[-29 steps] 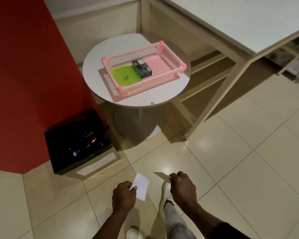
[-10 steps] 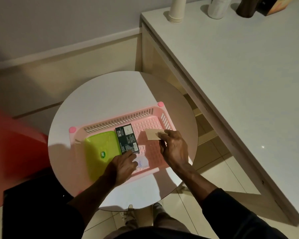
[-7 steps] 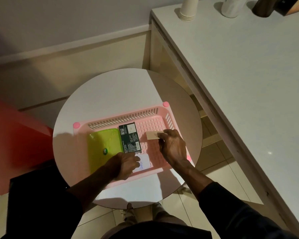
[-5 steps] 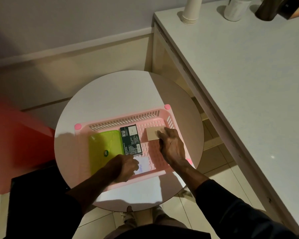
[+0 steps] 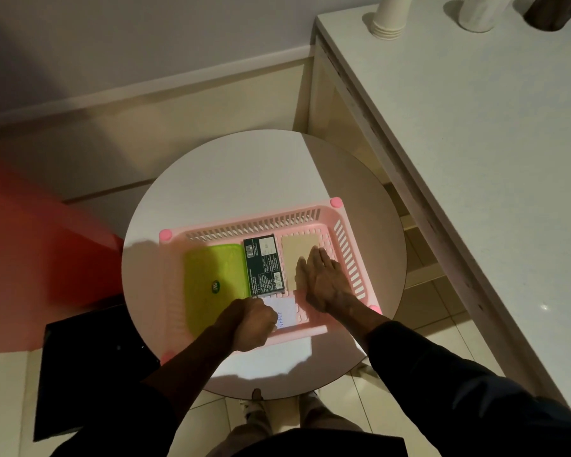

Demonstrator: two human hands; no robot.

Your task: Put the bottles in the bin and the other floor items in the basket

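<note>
**A:** Risks, starting from the left?

**B:** Bin [image 5: 80,374] on the floor, left of the table [image 5: 228,179]: black inside, nothing readable, so no telling about bottles. Then the basket [image 5: 343,258]: green case [image 5: 215,278] and dark box [image 5: 264,265], both lying flat. Left hand [image 5: 251,324] clenched on the note [image 5: 285,316], low by the front wall. Could drag it back out on lifting, or crease it against the box.

**A:** And further right?

**B:** Card [image 5: 299,250] flat on the basket floor under the right hand [image 5: 323,282], which is spread open, palm down, gripping nothing. Could cling to the fingers and slide on withdrawal.

**A:** Hidden?

**B:** Left part of the note under the fist, near end of the card under the palm. Writing on the note too small to read. Front left basket corner behind the forearm. Floor mostly out of view, so no judging what remains there.
</note>
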